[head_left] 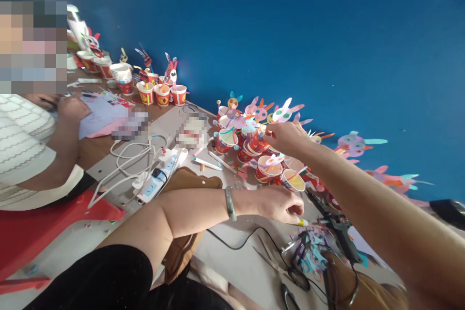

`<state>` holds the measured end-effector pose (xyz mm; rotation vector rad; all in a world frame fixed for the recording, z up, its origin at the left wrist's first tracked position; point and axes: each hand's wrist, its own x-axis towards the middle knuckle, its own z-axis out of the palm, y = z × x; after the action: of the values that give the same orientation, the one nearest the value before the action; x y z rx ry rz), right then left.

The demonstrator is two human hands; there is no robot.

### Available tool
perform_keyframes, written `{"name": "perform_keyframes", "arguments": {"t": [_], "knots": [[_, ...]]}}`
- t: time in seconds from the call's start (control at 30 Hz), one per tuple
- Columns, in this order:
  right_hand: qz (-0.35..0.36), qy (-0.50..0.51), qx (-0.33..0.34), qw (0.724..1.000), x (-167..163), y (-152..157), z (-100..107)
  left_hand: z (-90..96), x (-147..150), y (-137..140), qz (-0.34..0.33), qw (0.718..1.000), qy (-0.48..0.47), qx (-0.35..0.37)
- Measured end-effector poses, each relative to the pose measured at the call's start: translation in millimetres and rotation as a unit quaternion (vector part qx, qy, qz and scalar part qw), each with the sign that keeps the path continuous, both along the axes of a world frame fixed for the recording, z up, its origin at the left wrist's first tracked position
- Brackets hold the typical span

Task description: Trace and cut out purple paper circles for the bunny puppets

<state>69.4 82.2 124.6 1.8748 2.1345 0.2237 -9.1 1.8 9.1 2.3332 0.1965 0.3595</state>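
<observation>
Blue wall [276, 34] behind, the right hand [287, 136] pinches a cup [258, 142]; the left hand [279, 205] curls, its grip hidden.

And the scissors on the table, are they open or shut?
Open, a bit: the blades of the scissors spread in a narrow V, tips apart, and their black handle loops stand apart too.

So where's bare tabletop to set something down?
Best patch: tabletop on the near side of the black cord, left of the scissors. A narrow strip runs between that cord and the left forearm. Crowded: paper cups by the right hand; scraps beside the glue gun.
</observation>
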Motion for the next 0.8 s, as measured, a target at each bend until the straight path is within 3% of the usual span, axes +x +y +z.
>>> {"name": "perform_keyframes", "arguments": {"t": [0.13, 0.3, 0.5, 0.8], "knots": [[-0.007, 0.002, 0.001, 1.000, 2, 2, -3, -3.2, 1, 2, 0.011, 1.000, 0.003, 0.004], [-0.004, 0.011, -0.003, 1.000, 5, 1, 3, -9.3, 1, 4, 0.079, 0.995, 0.022, 0.054], [-0.019, 0.017, -0.003, 1.000, 5, 0, 5, -1.8, -9, 3, 0.168, 0.969, 0.064, 0.169], [-0.024, 0.029, -0.006, 0.999, 5, 0, 7, 4.3, -10, 4, 0.240, 0.938, 0.111, 0.225]]}}
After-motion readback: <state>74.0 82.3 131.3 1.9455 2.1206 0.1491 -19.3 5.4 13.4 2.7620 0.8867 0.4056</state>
